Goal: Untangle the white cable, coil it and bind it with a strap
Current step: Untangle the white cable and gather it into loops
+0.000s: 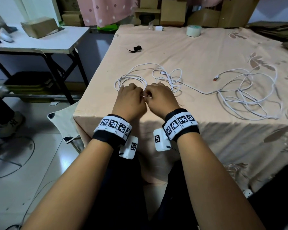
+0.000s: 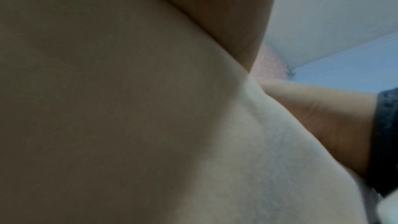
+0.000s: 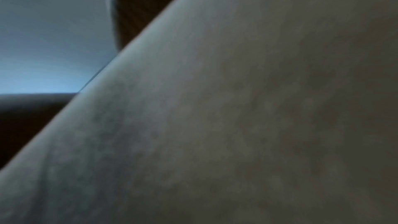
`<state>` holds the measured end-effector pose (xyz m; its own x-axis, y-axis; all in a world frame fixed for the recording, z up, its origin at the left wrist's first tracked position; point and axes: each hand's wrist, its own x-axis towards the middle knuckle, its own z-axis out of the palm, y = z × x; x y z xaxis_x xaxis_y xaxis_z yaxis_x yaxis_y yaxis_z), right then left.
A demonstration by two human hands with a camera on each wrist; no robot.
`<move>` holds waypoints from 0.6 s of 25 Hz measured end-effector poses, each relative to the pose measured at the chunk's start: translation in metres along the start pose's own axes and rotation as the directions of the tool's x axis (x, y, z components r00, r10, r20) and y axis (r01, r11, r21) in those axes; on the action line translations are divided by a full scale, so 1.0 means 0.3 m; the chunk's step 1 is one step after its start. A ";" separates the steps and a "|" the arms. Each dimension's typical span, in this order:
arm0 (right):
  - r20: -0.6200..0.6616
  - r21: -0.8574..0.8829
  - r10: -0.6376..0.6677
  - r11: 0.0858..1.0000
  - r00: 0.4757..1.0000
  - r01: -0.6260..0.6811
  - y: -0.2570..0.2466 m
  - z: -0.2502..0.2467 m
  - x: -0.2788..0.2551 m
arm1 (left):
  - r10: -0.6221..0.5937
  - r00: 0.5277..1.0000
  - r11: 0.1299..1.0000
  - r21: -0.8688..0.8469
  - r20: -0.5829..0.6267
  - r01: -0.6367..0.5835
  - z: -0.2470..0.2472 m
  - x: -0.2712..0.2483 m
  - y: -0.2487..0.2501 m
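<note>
Near the middle of the frame, the thin white cable [image 1: 165, 77] is pinched by the left hand [image 1: 130, 98] and right hand [image 1: 161, 98]. Light and bendy, it is best held near loops.

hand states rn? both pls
Left hand: fingers curled, pinching the white cable.
Right hand: fingers curled, pinching the same cable right beside it.
</note>
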<state>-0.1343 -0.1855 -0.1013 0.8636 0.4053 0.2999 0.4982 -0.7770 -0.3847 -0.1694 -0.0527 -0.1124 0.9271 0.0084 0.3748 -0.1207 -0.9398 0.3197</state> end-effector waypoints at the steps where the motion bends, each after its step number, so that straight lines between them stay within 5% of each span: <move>1: -0.006 -0.012 0.013 1.000 1.000 -0.013 -0.004 0.000 -0.002 | 0.003 1.000 1.000 -0.025 -0.006 -0.003 -0.003 0.003 -0.003; 8: -0.216 -0.231 0.303 0.908 0.928 -0.350 0.019 -0.018 -0.011 | -0.244 0.948 0.966 0.037 -0.204 0.257 -0.006 -0.022 -0.028; 12: -0.132 -0.297 0.067 0.949 0.989 -0.104 0.001 -0.004 -0.007 | 0.046 0.994 0.999 0.005 -0.095 -0.046 0.006 -0.015 -0.001; 15: -0.032 -0.305 -0.020 0.952 0.999 0.009 -0.010 0.003 -0.003 | 0.028 1.000 0.999 0.022 0.007 -0.029 -0.005 -0.013 0.006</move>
<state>-0.1365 -0.1830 -0.1011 0.8507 0.4050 0.3351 0.4589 -0.8831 -0.0978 -0.1738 -0.0538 -0.1121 0.9258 -0.0208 0.3776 -0.1395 -0.9469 0.2899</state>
